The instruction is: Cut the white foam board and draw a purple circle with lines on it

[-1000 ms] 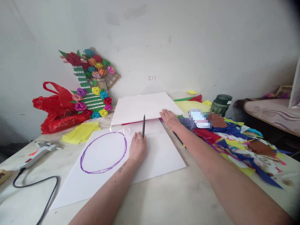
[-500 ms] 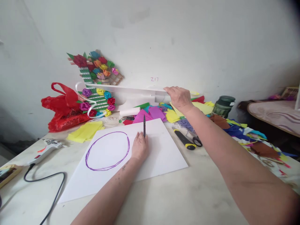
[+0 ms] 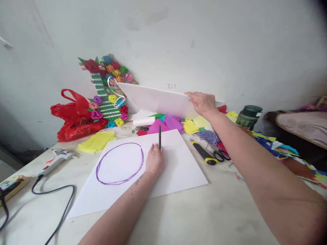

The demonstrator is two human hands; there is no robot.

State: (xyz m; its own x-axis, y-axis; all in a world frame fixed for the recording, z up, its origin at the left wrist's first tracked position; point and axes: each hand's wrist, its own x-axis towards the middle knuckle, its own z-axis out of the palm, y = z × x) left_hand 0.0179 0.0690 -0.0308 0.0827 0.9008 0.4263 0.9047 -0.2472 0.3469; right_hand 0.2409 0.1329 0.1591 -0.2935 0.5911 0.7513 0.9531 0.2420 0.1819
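My left hand [image 3: 154, 159] rests on a white foam board [image 3: 180, 160] that lies on the table. A black pen [image 3: 159, 137] stands upright in its closed fingers. A rough purple ring is drawn on the board, left of this hand. Farther back, my right hand [image 3: 203, 103] grips the top edge of a second white board [image 3: 158, 98], which is tilted with its broad face towards me in front of the wall. A thin white strip [image 3: 109, 83] curls at that board's left end.
A yellow-and-black cutter [image 3: 204, 153] and scissors [image 3: 221, 155] lie right of the flat board. Yellow paper [image 3: 96, 142], a glue gun [image 3: 55, 163] with its cord, and a red bag [image 3: 76, 115] are on the left. Paper flowers, a green jar [image 3: 249, 116] and coloured scraps stand behind.
My right hand has swung the second board round, so more of its face shows, and its left end has shifted right. My left hand stays put with the pen.
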